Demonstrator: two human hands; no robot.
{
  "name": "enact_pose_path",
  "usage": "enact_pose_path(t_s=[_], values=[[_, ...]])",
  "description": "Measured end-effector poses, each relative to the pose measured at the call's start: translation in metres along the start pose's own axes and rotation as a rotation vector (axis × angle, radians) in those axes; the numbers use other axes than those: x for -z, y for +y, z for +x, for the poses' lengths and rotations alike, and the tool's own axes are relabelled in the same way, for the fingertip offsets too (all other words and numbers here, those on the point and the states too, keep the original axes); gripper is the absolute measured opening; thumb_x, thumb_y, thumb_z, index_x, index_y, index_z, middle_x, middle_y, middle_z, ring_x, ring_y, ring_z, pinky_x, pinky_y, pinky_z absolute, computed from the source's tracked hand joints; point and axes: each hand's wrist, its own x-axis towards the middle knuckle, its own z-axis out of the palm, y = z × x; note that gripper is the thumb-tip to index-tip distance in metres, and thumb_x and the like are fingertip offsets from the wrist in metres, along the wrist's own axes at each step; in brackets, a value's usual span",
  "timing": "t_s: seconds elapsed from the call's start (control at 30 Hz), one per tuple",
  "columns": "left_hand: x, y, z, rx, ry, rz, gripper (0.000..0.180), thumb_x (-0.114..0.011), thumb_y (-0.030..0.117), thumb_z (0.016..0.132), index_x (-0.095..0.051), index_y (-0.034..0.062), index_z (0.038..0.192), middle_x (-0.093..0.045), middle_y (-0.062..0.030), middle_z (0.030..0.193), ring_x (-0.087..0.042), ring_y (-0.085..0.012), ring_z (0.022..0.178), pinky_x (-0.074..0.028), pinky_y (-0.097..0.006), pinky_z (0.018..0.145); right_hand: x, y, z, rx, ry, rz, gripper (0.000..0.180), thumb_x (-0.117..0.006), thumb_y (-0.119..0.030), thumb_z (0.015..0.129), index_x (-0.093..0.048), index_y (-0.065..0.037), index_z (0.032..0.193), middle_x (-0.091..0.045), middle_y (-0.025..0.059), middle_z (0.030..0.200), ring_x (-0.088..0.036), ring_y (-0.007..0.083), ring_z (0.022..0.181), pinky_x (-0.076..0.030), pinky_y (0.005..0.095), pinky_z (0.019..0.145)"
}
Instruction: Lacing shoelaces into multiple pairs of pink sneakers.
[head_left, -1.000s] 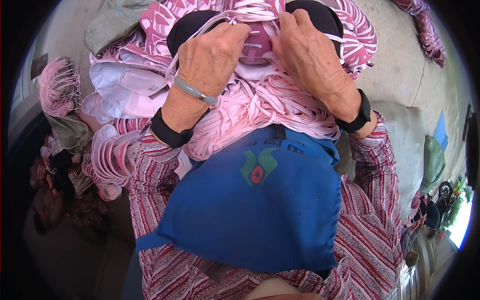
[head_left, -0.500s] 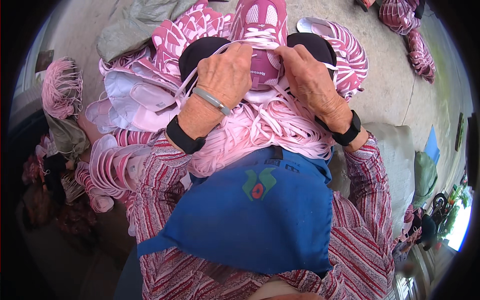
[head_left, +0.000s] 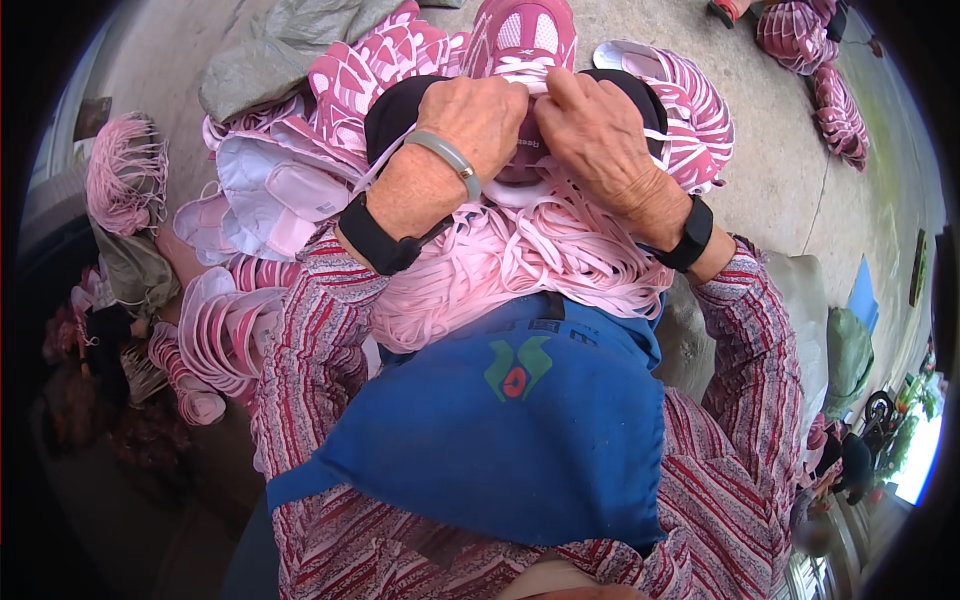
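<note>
Between my knees is a pink and white sneaker upper (head_left: 520, 30), its toe pointing away from me. A pale shoelace (head_left: 524, 72) crosses its front, partly hidden behind my fingers. My left hand (head_left: 468, 125), with a grey bangle above a black wristband, is closed in a pinch on the lace at the left of the tongue. Opposite it, my right hand (head_left: 597, 135) has its fingers curled on the lace at the tongue's right side; the fingertips are partly hidden. Under both wrists, a heap of loose pink shoelaces (head_left: 520, 255) lies on my blue apron (head_left: 530, 430).
Stacked pink uppers (head_left: 375, 65) lie beyond my left knee, others (head_left: 690, 110) by my right knee. Pale linings (head_left: 265, 195) and more nested uppers (head_left: 225, 330) sit at left, near a hanging lace bundle (head_left: 122, 180). A grey-green sack (head_left: 255, 75) rests on the concrete floor (head_left: 770, 190).
My hands have drawn closer together over the tongue and slightly away from me. They now cover more of the lacing, and both forearms have turned a little.
</note>
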Motion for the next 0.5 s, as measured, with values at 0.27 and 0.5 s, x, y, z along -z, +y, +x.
enact_pose_path(t_s=[0.27, 0.5], values=[[-0.013, -0.011, -0.017, -0.153, 0.287, -0.163, 0.008, -0.056, 0.006, 0.079, -0.058, 0.0072, 0.086, -0.063, -0.0079, 0.086, -0.065, -0.0291, 0.067, -0.052, -0.036, 0.055, 0.026, -0.024, -0.017, -0.288, 0.009, 0.910, 0.010, -0.065, -0.008, 0.078, -0.060, -0.004, 0.086, -0.051, 0.0104, 0.082, -0.054, 0.0283, 0.073, -0.046, 0.0363, 0.064], [0.007, 0.000, -0.011, -0.025, 0.074, 0.045, 0.010, -0.056, 0.011, 0.080, -0.061, 0.0037, 0.084, -0.065, -0.0130, 0.080, -0.068, -0.0289, 0.072, -0.053, -0.037, 0.059, 0.037, -0.040, -0.036, -0.227, -0.353, 1.038, 0.011, -0.060, -0.002, 0.084, -0.056, -0.001, 0.094, -0.050, 0.0123, 0.085, -0.055, 0.0300, 0.079, -0.046, 0.0374, 0.070]])
